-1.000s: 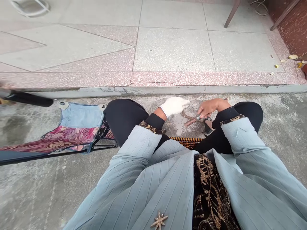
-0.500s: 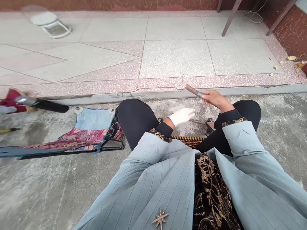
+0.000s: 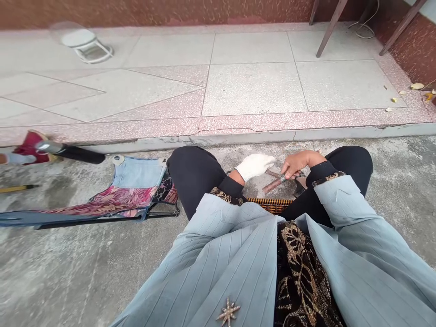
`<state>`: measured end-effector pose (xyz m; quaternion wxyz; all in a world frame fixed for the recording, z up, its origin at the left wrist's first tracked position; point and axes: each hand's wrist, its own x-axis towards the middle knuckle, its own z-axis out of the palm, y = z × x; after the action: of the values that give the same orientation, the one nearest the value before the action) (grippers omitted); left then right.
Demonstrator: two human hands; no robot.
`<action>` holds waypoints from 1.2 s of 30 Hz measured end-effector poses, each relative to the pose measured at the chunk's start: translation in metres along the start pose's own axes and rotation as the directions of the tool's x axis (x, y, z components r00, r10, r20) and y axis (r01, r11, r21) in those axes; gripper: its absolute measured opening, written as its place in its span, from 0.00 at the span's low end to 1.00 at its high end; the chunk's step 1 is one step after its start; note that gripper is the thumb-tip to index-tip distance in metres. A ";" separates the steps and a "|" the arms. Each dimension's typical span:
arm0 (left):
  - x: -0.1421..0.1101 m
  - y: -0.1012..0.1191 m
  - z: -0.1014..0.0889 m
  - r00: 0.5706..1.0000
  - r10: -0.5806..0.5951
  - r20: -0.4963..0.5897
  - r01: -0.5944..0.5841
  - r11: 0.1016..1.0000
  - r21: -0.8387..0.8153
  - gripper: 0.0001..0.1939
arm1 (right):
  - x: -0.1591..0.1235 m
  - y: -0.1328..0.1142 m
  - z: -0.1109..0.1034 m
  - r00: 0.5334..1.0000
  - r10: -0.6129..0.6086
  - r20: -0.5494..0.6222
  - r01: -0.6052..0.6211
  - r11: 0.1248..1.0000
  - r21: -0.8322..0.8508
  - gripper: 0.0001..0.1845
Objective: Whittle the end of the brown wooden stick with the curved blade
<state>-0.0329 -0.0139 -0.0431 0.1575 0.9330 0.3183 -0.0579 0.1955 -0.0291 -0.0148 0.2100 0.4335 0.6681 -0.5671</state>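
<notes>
My right hand [image 3: 299,162] is closed around a short brown wooden stick [image 3: 271,186]. Silvery wire [image 3: 282,178] is wound around that stick beside my fingers, and its free end points down to the left. Just left of it, my left hand [image 3: 255,166] wears a white glove with the fingers pressed together; what they grip, if anything, I cannot make out. Partly hidden behind my hands is a second brown stick [image 3: 271,172], close to the gloved fingertips. Both hands are low between my knees, above the concrete ground.
Under me shows a woven seat edge [image 3: 269,204]. To the left stands a low folding chair [image 3: 136,175] with patterned cloth. A red shoe [image 3: 31,147] and a dark-handled object [image 3: 81,153] lie farther left. Ahead are a raised tiled step [image 3: 252,88], a white stool [image 3: 90,47] and wooden legs [image 3: 332,27].
My right hand has lowered, bringing the stick down from over the step edge to beside my gloved hand. The stick's free end now points downward. The left hand has hardly moved.
</notes>
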 end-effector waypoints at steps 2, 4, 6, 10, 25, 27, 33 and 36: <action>0.000 -0.005 0.001 0.998 -0.004 -0.055 -0.006 0.984 -0.180 0.18 | -0.016 0.007 -0.004 0.965 -0.261 -0.004 0.254 0.935 0.249 0.30; 0.000 -0.008 0.005 0.992 -0.040 -0.118 -0.001 0.944 -0.329 0.19 | -0.027 0.013 -0.007 0.870 -0.358 -0.339 0.475 0.795 0.378 0.29; 0.002 -0.007 0.010 0.989 -0.066 -0.134 0.008 0.921 -0.390 0.20 | -0.028 0.017 -0.008 0.721 -0.268 -0.639 0.616 0.670 0.414 0.25; 0.005 0.002 0.017 1.000 -0.014 0.007 0.015 0.957 -0.289 0.19 | -0.008 0.019 -0.010 0.636 0.032 -0.771 0.519 0.722 0.458 0.18; -0.017 -0.001 -0.002 0.999 0.035 -0.019 -0.036 0.996 -0.077 0.15 | -0.007 -0.012 0.003 0.995 -0.071 0.066 0.061 0.988 0.140 0.18; -0.016 -0.006 -0.004 0.997 -0.002 -0.072 -0.013 0.980 -0.200 0.18 | -0.020 -0.002 -0.002 0.938 -0.301 -0.174 0.342 0.887 0.311 0.26; -0.006 -0.004 0.009 0.997 -0.062 -0.035 0.051 0.961 -0.272 0.18 | -0.015 0.010 -0.008 0.613 -0.109 -0.783 0.651 0.631 0.422 0.23; -0.003 0.003 0.015 0.997 -0.010 0.078 0.024 0.984 -0.175 0.17 | 0.006 0.008 -0.007 0.539 0.080 -0.839 0.637 0.613 0.468 0.22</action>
<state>-0.0337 -0.0231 -0.0553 0.2509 0.9098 0.3239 -0.0670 0.2004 -0.0202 -0.0219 -0.4097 0.5556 0.4639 -0.5551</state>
